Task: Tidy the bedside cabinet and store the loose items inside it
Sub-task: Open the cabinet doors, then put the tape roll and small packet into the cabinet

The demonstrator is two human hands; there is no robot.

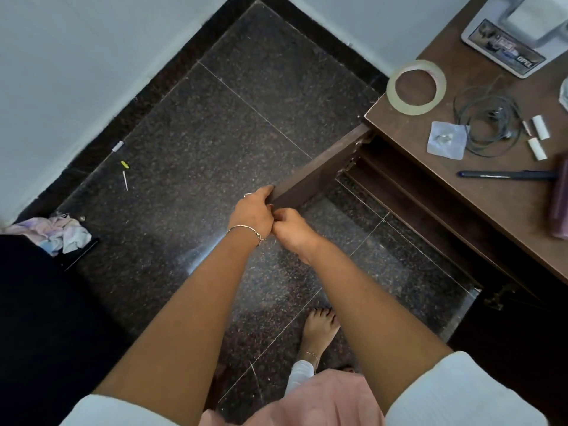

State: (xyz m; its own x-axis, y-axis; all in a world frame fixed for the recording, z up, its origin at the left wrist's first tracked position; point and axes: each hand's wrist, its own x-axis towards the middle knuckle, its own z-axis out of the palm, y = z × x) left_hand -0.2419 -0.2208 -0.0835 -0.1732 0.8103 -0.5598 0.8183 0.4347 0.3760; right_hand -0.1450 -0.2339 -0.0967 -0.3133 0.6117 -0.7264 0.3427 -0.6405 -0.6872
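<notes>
The bedside cabinet [479,192] stands at the right, its dark wooden top seen from above, and its door [316,170] is swung open out over the dark speckled floor [215,118]. The left hand [252,210] grips the free end of the door, fingers curled over its top edge. The right hand [292,230] sits just beside it, touching the left hand, with its fingers tucked under at the door's lower end — whether they pinch anything there I cannot tell.

Inside the open cabinet a shelf [415,204] shows, running along under the front edge of the top.

Loose items lie on the cabinet top. A roll of clear tape [396,96] lies flat near the left corner. Just beside it, toward the front edge, is a small clear packet [447,140] with a metal ring inside. A coiled dark cable [488,124] lies next to the packet, and two short white cylinders [539,136] lie just past the cable. A dark pen [504,174] lies parallel to the front edge, its far end touching a purple object [561,198] cut off by the right side of the view. At the back edge sits a white device [519,35] with a printed label.

On the floor near the wall are a small yellow bit [124,164] and a thin white stick [125,179] — and a crumpled pale cloth [58,233] lies at the left. A bare foot [319,329] stands below the arms.
</notes>
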